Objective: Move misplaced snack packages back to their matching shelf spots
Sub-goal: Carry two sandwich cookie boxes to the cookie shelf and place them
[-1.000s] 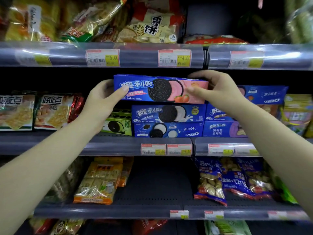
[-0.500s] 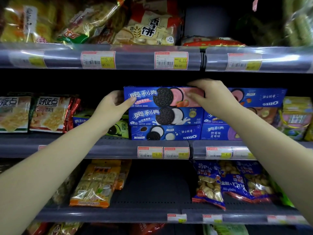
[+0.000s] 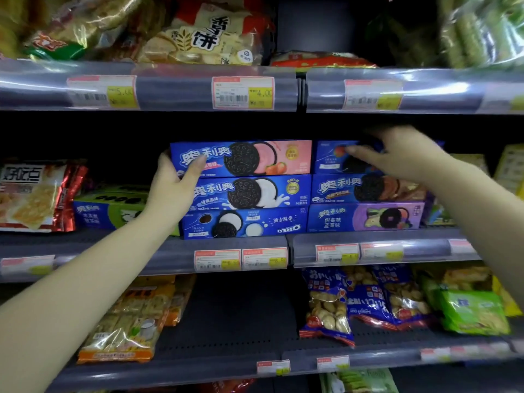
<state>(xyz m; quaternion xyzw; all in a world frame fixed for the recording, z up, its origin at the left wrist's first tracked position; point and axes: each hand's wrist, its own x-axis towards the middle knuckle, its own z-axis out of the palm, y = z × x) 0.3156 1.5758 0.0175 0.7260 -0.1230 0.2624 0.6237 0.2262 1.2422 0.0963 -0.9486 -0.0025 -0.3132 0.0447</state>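
Six blue cookie boxes (image 3: 241,158) in two stacks of three, one green-topped box (image 3: 113,211), two hands (image 3: 173,188), three shelves (image 3: 226,251), perhaps three blue snack bags (image 3: 326,304) below.

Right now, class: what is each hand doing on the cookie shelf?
Left hand: grips the left end of the pink-and-blue cookie box atop the stack.
Right hand: fingers curled on the next stack's top blue box; appears to hold it.
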